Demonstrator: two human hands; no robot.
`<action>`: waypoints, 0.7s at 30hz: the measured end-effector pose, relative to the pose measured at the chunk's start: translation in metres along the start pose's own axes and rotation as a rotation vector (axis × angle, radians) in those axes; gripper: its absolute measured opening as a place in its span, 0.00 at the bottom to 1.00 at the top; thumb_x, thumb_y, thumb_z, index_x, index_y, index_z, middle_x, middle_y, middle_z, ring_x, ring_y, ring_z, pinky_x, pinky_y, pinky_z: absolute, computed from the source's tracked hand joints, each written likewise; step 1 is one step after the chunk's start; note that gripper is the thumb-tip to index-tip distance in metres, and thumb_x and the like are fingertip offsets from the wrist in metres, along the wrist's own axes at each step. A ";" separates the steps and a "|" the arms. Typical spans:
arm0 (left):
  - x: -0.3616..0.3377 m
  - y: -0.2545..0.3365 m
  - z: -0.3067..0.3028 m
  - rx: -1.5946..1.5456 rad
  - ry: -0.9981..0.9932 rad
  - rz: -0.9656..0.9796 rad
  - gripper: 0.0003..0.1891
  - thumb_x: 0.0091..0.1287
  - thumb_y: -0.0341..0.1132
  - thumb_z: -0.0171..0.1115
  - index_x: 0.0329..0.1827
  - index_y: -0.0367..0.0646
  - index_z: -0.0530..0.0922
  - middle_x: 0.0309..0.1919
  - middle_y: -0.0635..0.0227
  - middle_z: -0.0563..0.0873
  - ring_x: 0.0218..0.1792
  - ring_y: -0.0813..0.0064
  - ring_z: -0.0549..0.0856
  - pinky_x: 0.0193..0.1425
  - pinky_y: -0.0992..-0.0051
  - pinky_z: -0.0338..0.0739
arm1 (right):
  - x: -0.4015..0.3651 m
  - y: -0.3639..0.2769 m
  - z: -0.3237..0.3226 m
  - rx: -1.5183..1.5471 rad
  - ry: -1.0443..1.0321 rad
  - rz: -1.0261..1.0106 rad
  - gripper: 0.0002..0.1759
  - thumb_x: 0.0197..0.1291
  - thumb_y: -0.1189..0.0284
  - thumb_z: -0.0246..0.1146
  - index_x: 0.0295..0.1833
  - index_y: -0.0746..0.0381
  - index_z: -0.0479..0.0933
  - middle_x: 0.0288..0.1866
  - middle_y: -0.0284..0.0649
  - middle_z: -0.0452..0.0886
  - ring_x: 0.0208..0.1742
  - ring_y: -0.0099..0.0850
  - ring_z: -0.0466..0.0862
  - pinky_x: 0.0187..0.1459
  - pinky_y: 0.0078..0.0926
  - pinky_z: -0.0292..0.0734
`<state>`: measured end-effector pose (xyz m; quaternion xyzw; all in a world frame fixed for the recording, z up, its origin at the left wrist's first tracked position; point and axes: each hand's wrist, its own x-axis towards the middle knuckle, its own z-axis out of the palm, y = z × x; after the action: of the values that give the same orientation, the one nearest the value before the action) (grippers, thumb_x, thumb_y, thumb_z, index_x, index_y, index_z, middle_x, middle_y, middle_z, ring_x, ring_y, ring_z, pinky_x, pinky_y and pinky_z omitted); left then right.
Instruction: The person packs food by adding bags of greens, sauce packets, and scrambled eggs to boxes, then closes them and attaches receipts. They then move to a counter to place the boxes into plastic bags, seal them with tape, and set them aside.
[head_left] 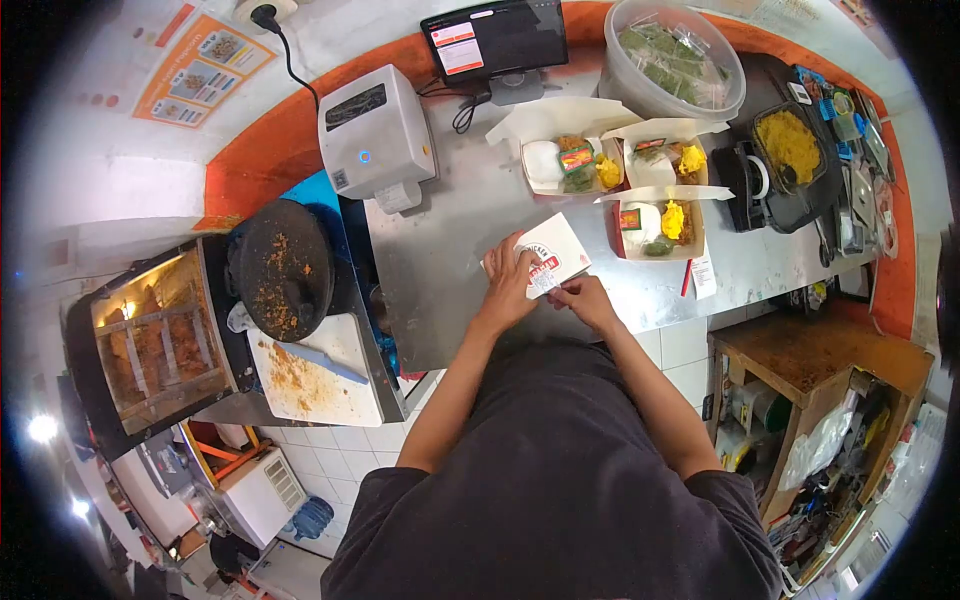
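Observation:
A closed white box (562, 240) with red and black print lies on the steel counter in front of me. My left hand (510, 280) rests on its left part, fingers bent over the lid and a small printed label. At the box's near edge, my right hand (584, 300) has its fingers pinched together by the label (543, 281); what they grip, if anything, is too small to tell. Up and to the right stand three open boxes with rice, yellow food and greens: one at the left (572, 165), one at the right (664, 160) and one nearest me (657, 228).
A label printer (376, 135) and a monitor (495, 45) stand at the back, beside a tub of green packets (672, 60). Leftward are a cutting board (335, 395) with a knife (322, 362) and a round dark block (282, 270). A receipt (704, 277) lies right.

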<state>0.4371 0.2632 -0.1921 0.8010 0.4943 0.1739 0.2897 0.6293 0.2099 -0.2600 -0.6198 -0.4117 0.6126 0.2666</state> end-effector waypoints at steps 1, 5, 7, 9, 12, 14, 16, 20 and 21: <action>0.000 0.001 -0.010 0.001 -0.094 0.010 0.31 0.47 0.40 0.79 0.52 0.47 0.71 0.70 0.52 0.62 0.72 0.45 0.59 0.74 0.46 0.47 | 0.003 0.001 -0.002 -0.071 -0.046 0.005 0.13 0.63 0.67 0.69 0.37 0.68 0.86 0.30 0.38 0.88 0.28 0.22 0.84 0.32 0.21 0.78; 0.029 -0.003 -0.023 -0.089 -0.097 0.034 0.31 0.52 0.41 0.77 0.56 0.44 0.72 0.63 0.50 0.71 0.68 0.47 0.68 0.71 0.49 0.58 | 0.007 -0.004 -0.013 -0.432 0.018 0.021 0.15 0.63 0.66 0.68 0.32 0.68 0.85 0.26 0.39 0.87 0.25 0.25 0.85 0.32 0.24 0.81; 0.076 -0.017 -0.009 -0.487 0.146 -0.402 0.24 0.60 0.45 0.72 0.49 0.38 0.75 0.55 0.48 0.77 0.57 0.48 0.79 0.59 0.55 0.72 | -0.006 -0.036 -0.026 -0.458 -0.164 0.113 0.17 0.63 0.65 0.68 0.30 0.69 0.85 0.23 0.39 0.86 0.22 0.26 0.85 0.29 0.24 0.80; 0.118 -0.024 0.001 -0.352 0.215 -0.402 0.20 0.60 0.42 0.71 0.45 0.37 0.74 0.50 0.48 0.79 0.52 0.49 0.81 0.53 0.57 0.75 | -0.022 -0.080 -0.039 -0.411 -0.247 0.134 0.17 0.63 0.65 0.68 0.31 0.70 0.85 0.24 0.39 0.86 0.23 0.26 0.85 0.29 0.24 0.80; 0.138 -0.044 0.011 -0.207 0.301 -0.399 0.14 0.60 0.35 0.68 0.38 0.35 0.73 0.41 0.48 0.81 0.44 0.49 0.84 0.46 0.58 0.77 | -0.034 -0.143 -0.051 -0.303 -0.300 0.089 0.15 0.65 0.67 0.67 0.34 0.70 0.84 0.25 0.38 0.85 0.23 0.24 0.84 0.30 0.24 0.79; 0.134 -0.057 0.004 -0.312 0.301 -0.488 0.11 0.59 0.29 0.64 0.38 0.35 0.72 0.32 0.50 0.82 0.38 0.49 0.84 0.43 0.58 0.78 | -0.029 -0.164 -0.052 -0.254 -0.285 0.015 0.14 0.65 0.68 0.66 0.36 0.70 0.84 0.26 0.38 0.85 0.23 0.23 0.83 0.30 0.24 0.78; 0.117 -0.087 0.007 -0.375 0.376 -0.478 0.11 0.55 0.24 0.64 0.38 0.34 0.71 0.24 0.53 0.82 0.31 0.50 0.85 0.39 0.56 0.78 | -0.005 -0.186 -0.048 -0.315 0.009 -0.390 0.10 0.66 0.72 0.65 0.40 0.69 0.82 0.28 0.37 0.83 0.28 0.23 0.82 0.33 0.23 0.77; 0.084 -0.077 -0.053 -0.323 0.280 -0.665 0.20 0.55 0.30 0.72 0.46 0.37 0.72 0.34 0.53 0.84 0.40 0.53 0.86 0.46 0.59 0.80 | 0.051 -0.238 -0.027 -0.651 0.659 -0.882 0.20 0.61 0.78 0.64 0.60 0.67 0.75 0.50 0.51 0.81 0.49 0.42 0.82 0.51 0.39 0.77; 0.084 -0.064 -0.070 -0.313 0.283 -0.677 0.20 0.55 0.30 0.72 0.46 0.37 0.72 0.34 0.53 0.84 0.40 0.53 0.86 0.46 0.59 0.80 | 0.064 -0.243 -0.024 -0.640 0.648 -0.882 0.20 0.61 0.78 0.64 0.60 0.67 0.75 0.50 0.51 0.81 0.49 0.42 0.82 0.51 0.39 0.77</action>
<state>0.3916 0.3810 -0.1791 0.5072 0.7327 0.2506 0.3783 0.6029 0.3935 -0.0889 -0.5949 -0.6896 0.0730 0.4064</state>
